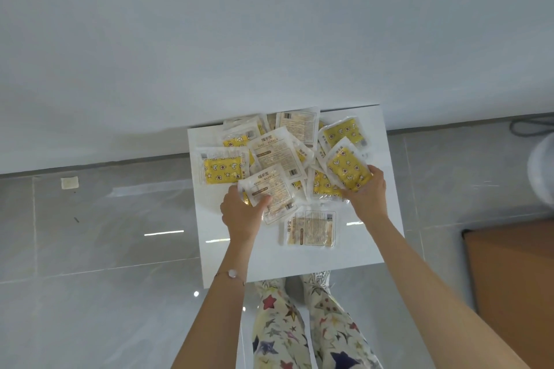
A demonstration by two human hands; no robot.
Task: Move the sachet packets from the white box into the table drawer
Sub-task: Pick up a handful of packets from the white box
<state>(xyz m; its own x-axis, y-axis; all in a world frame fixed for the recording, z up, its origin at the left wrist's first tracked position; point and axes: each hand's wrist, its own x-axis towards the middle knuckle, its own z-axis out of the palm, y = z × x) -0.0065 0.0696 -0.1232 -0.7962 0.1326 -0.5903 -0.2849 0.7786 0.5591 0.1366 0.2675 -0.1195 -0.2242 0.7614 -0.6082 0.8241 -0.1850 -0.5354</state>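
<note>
The white table drawer (209, 249) stands pulled out below the white tabletop (269, 39). Several sachet packets (274, 153) lie heaped in its far half, some yellow with star prints, some showing pale printed backs. My left hand (242, 216) grips a pale printed sachet (269, 192) at the pile's near left edge. Over at the pile's right side, my right hand (367, 192) holds a yellow sachet (347, 168). One more pale sachet (310, 228) lies alone nearer to me, between my hands. No white box can be told for sure.
Grey glossy floor tiles (105, 234) surround the drawer. A brown cardboard surface (515, 278) sits at the lower right, a white rounded object (542, 171) at the right edge. My legs in star-print trousers (299, 323) stand just below the drawer front.
</note>
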